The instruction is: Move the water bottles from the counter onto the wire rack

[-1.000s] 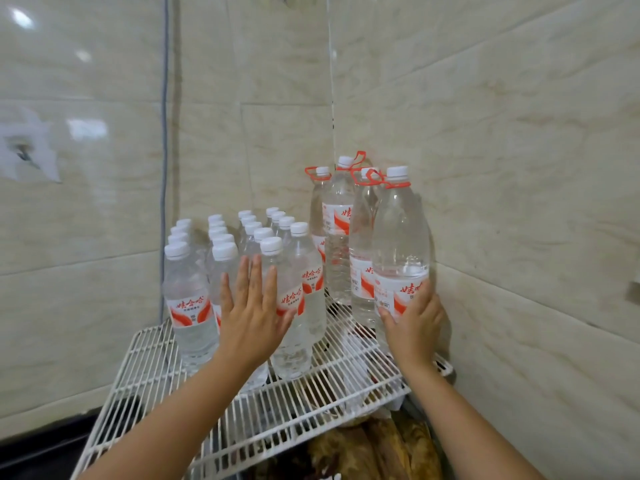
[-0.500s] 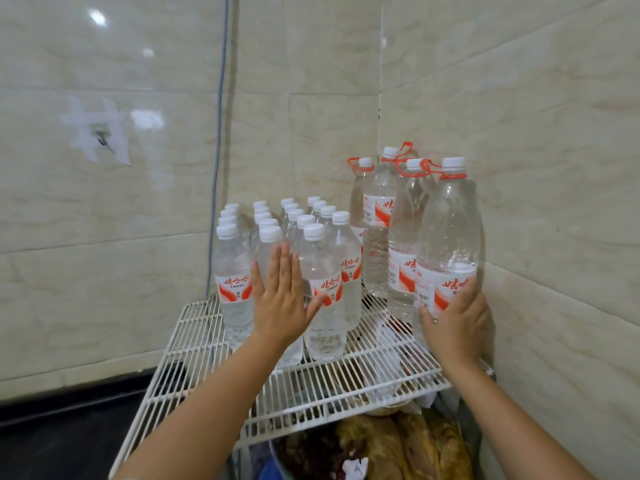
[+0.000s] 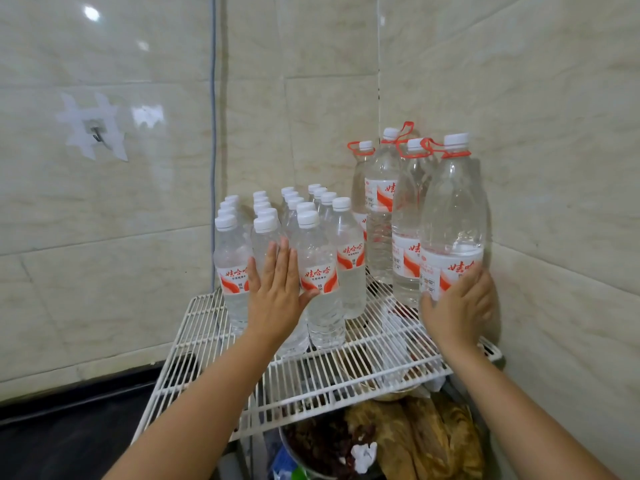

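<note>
A white wire rack (image 3: 346, 372) stands in the tiled corner. Several small clear water bottles (image 3: 318, 261) with white caps and red labels stand packed on its left half. Several large bottles (image 3: 381, 209) with red carry loops stand at its right, by the wall. My left hand (image 3: 277, 299) lies flat, fingers straight, against the front row of small bottles. My right hand (image 3: 457, 306) is wrapped around the lower part of the front large bottle (image 3: 453, 216), which stands upright near the rack's right front corner.
Under the rack sits a bowl of dark dried food (image 3: 398, 441). A grey cable (image 3: 213, 133) runs down the wall left of the bottles. A taped hook (image 3: 95, 133) is on the left wall. A dark counter (image 3: 69, 427) lies at lower left.
The view has swung left, so the rack now sits further right in frame. Both hands stay on the same bottles; my left fingers have drawn closer together.
</note>
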`<control>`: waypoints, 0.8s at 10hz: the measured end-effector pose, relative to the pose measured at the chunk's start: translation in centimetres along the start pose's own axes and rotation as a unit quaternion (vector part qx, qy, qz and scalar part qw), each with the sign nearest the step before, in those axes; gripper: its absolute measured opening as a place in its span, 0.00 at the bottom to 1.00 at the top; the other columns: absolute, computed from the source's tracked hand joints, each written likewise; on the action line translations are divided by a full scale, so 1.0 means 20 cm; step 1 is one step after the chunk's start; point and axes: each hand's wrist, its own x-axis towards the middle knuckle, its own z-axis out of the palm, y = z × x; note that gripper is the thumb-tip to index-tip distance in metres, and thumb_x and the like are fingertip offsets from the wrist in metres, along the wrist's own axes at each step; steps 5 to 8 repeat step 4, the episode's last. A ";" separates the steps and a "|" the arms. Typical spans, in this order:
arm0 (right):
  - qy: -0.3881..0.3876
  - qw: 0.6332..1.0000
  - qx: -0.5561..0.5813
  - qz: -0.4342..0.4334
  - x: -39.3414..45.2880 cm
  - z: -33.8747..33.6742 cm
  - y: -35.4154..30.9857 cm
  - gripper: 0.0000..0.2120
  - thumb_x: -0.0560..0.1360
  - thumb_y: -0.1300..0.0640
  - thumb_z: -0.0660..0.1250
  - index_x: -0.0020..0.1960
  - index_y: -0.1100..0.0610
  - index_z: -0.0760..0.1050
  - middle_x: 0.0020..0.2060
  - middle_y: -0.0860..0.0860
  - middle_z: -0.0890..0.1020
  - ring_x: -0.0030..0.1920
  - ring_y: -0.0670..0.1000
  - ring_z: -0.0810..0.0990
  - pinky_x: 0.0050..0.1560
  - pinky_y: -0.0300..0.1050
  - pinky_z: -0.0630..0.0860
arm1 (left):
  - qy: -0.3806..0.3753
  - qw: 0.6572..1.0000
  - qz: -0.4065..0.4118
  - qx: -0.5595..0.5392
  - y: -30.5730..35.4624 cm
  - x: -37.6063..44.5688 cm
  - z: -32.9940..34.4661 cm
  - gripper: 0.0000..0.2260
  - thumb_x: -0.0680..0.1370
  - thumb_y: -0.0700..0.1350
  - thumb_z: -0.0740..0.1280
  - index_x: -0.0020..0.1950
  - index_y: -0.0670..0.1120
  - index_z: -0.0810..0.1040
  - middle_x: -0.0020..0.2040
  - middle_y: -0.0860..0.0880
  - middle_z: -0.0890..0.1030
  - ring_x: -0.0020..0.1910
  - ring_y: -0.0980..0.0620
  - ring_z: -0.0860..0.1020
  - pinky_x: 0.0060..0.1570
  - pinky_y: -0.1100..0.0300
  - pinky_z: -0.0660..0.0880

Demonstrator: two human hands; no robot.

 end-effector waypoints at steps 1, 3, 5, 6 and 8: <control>0.002 1.000 0.005 -0.001 0.00 0.00 0.00 0.47 0.73 0.51 0.68 0.74 0.64 0.37 0.74 0.63 0.47 0.74 0.63 0.48 0.73 0.58 0.49 | -0.009 1.000 0.001 0.011 0.04 0.00 0.00 0.32 0.79 0.62 0.38 0.74 0.42 0.35 0.75 0.46 0.33 0.74 0.50 0.34 0.71 0.47 0.34; 0.022 0.999 0.035 -0.028 -0.01 -0.03 -0.02 0.44 0.72 0.52 0.67 0.74 0.65 0.42 0.74 0.63 0.48 0.74 0.62 0.47 0.73 0.59 0.47 | -0.009 0.999 -0.008 0.039 0.05 0.01 0.00 0.35 0.77 0.65 0.39 0.74 0.42 0.36 0.75 0.45 0.33 0.75 0.49 0.35 0.71 0.46 0.33; 0.108 0.983 0.108 -0.107 0.01 -0.12 -0.09 0.37 0.72 0.52 0.66 0.72 0.67 0.54 0.71 0.67 0.56 0.72 0.65 0.55 0.72 0.60 0.54 | 0.001 0.999 -0.002 0.041 0.06 0.01 0.02 0.35 0.77 0.65 0.40 0.75 0.44 0.37 0.75 0.45 0.34 0.75 0.49 0.36 0.72 0.46 0.35; 0.108 0.983 0.108 -0.107 0.01 -0.12 -0.09 0.37 0.72 0.52 0.66 0.72 0.67 0.54 0.71 0.67 0.56 0.72 0.65 0.55 0.72 0.60 0.54 | 0.001 0.999 -0.002 0.041 0.06 0.01 0.02 0.35 0.77 0.65 0.40 0.75 0.44 0.37 0.75 0.45 0.34 0.75 0.49 0.36 0.72 0.46 0.35; 0.108 0.983 0.108 -0.107 0.01 -0.12 -0.09 0.37 0.72 0.52 0.66 0.72 0.67 0.54 0.71 0.67 0.56 0.72 0.65 0.55 0.72 0.60 0.54 | 0.001 0.999 -0.002 0.041 0.06 0.01 0.02 0.35 0.77 0.65 0.40 0.75 0.44 0.37 0.75 0.45 0.34 0.75 0.49 0.36 0.72 0.46 0.35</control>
